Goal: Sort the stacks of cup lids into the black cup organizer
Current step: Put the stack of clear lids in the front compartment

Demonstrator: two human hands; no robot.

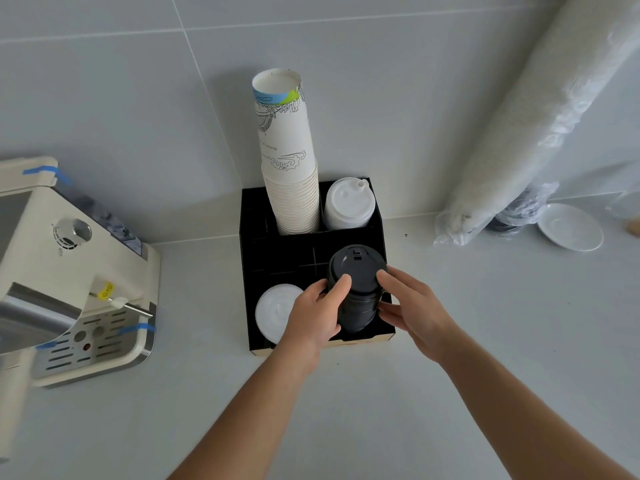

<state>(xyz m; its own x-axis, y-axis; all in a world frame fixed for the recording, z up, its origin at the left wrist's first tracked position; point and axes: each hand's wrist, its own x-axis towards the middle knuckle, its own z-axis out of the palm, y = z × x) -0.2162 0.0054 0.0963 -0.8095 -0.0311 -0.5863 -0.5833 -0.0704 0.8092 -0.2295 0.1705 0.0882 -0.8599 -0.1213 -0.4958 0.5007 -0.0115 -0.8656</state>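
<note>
Both hands on the stack of black cup lids [356, 289]: left hand [317, 315] wraps its left side, thumb up on the top lid's rim; right hand [414, 311] cups the right side, fingers curled against it. Stack sits upright in the front right compartment of the black cup organizer [247, 271], top sticking out above the wall. Top lid has small raised marks, too small to read.

Just left of the left hand: flat white lids [275, 311] in the front left compartment, partly hidden by that hand. Beyond the hands, back row: tall stack of paper cups [289, 161] with line drawings and small print, not legible; white sip lids [349, 204] beside it on the right.

Far left on the tabletop [450, 410]: cream espresso machine [69, 271], blue tape strips, yellow tag on the steam wand, unreadable. Far right: plastic-wrapped sleeve of cups [512, 133] leaning on the wall, white saucer [569, 226] next to its base.
</note>
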